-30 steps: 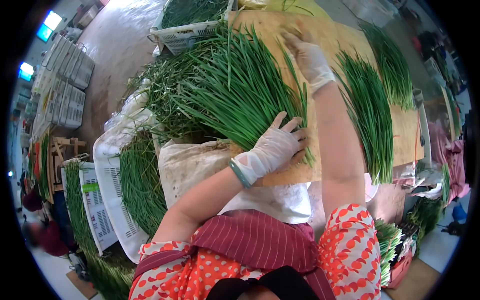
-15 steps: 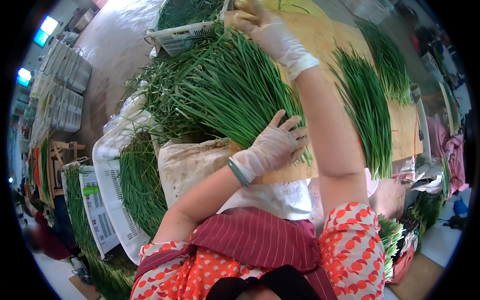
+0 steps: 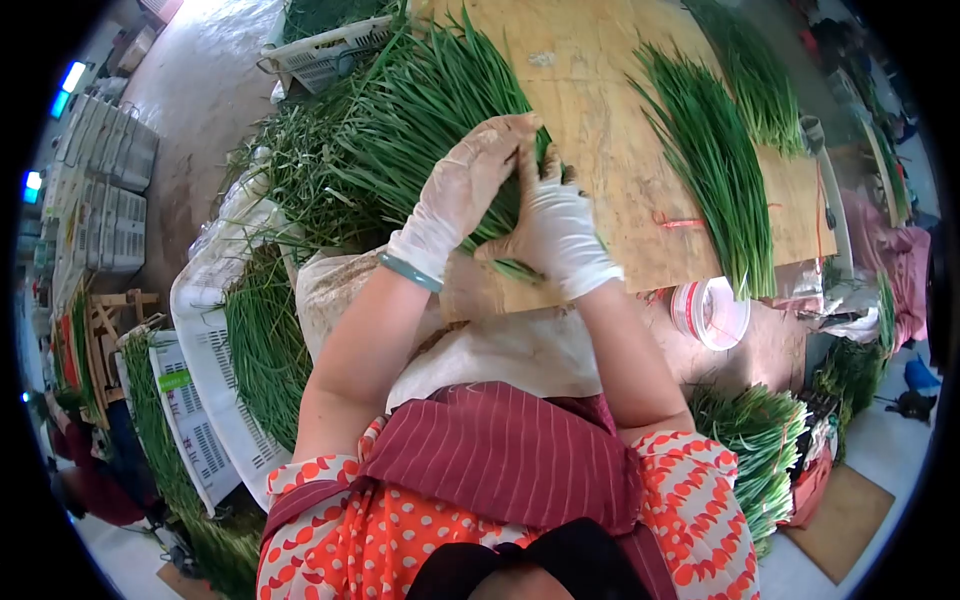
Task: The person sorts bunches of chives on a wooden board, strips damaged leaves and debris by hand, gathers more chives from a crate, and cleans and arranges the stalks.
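Observation:
A large bunch of garlic chives [image 3: 445, 95] lies on the left part of a wooden board [image 3: 600, 110], stems toward me. My left hand [image 3: 472, 178], in a thin whitish glove with a green bangle at the wrist, is closed around the bunch from the left. Opposite it, my gloved right hand [image 3: 552, 222] grips the right side near the stem ends, thumb stretched low. The fingertips of both hands meet above the chives, and the palms hide part of the stems. A second bunch of chives [image 3: 715, 160] rests farther right on the board.
Loose leaves [image 3: 290, 150] heap at the board's left edge. A white crate [image 3: 330, 52] stands behind them, and another crate [image 3: 205, 310] holds chives at lower left. A round tub [image 3: 722, 318] sits below the board's front edge. Red ties [image 3: 680, 220] lie on the board.
My right hand has come back from the board's far edge to the stem ends. My left hand has moved up and left, and both hands now close around the chives.

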A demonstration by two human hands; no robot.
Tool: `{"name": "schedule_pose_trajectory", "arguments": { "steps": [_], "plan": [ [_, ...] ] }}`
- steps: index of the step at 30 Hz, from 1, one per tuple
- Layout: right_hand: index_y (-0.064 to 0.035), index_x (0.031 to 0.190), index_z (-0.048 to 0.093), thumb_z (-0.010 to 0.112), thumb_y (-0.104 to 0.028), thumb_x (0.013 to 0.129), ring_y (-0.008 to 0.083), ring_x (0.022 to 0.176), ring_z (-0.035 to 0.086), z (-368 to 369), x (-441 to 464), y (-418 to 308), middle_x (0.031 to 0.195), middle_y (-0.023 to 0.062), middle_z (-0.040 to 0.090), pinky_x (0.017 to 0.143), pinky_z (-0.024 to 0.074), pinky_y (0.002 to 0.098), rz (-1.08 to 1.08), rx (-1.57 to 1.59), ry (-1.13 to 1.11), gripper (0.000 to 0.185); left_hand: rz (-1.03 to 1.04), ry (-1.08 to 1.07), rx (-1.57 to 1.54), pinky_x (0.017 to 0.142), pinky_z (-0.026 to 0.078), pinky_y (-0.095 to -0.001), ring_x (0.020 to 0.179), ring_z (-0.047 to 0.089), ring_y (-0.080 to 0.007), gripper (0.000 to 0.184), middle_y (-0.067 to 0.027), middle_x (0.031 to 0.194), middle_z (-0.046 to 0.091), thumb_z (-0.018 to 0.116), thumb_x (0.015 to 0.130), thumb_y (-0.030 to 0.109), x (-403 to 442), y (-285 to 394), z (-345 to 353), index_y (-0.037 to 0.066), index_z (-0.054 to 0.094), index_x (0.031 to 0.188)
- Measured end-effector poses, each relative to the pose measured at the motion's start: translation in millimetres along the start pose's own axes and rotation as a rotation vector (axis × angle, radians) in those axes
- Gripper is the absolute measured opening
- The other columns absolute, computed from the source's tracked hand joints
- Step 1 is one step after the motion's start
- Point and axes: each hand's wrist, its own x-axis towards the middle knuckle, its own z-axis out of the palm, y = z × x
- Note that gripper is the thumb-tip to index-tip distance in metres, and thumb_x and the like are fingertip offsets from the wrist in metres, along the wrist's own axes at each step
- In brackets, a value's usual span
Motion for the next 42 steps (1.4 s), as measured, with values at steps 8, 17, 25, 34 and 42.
{"name": "schedule_pose_trajectory", "arguments": {
  "steps": [8,17,25,34,42],
  "plan": [
    [-0.0099,0.146,0.008,0.085,-0.041,0.052,0.0433,0.129,0.031,-0.7,0.4,22.4,0.145,0.0256,0.022,0.104,0.0285,0.048,-0.021,-0.108,-0.044,0.125,0.108,0.615,0.568,0.102,0.03,-0.0333,0.114,0.046,-0.0178,0.038,-0.0055,0.127,0.048,0.044,0.093,0.021,-106.9,22.0,44.8,0.006,0.046,0.128],
    [-0.008,0.106,0.065,0.07,-0.009,0.072,0.0225,0.083,0.061,-19.5,-51.6,64.8,0.091,0.0088,0.065,0.074,0.047,0.0347,-0.226,0.217,0.178,0.034,0.097,0.531,1.243,0.1,0.034,-0.0335,0.117,0.04,-0.0213,0.053,-0.0091,0.129,0.041,0.058,0.082,0.005,-115.4,4.1,33.4,0.015,0.044,0.132],
    [-0.0114,0.094,0.067,0.067,-0.013,0.073,0.0273,0.077,0.062,14.7,-51.1,68.8,0.082,0.0112,0.065,0.069,0.0467,0.0381,-0.243,0.29,0.338,0.02,0.254,0.212,2.038,0.101,0.031,-0.0437,0.115,0.037,-0.0355,0.069,-0.0162,0.134,0.035,0.057,0.07,0.001,-92.5,-16.0,36.1,0.023,0.044,0.134],
    [-0.0007,0.095,0.064,0.063,-0.009,0.085,0.0086,0.068,0.051,-59.7,-31.7,65.5,0.079,0.0001,0.062,0.062,0.0421,0.0213,-0.038,0.916,0.542,0.013,0.273,0.124,2.154,0.104,0.024,-0.0502,0.126,0.028,-0.0382,0.066,-0.0126,0.137,0.034,0.056,0.065,0.004,-86.3,-31.4,21.4,0.028,0.051,0.126],
    [-0.0084,0.126,0.048,0.065,-0.041,0.082,0.0238,0.096,0.059,-171.6,25.7,-13.9,0.105,0.0152,0.062,0.084,0.0438,0.0321,-0.571,0.843,0.776,0.057,0.327,0.162,2.028,0.102,0.03,-0.048,0.121,0.035,-0.04,0.056,-0.0161,0.132,0.04,0.052,0.068,-0.003,-88.1,-32.4,17.9,0.02,0.054,0.12]
  ]
}}
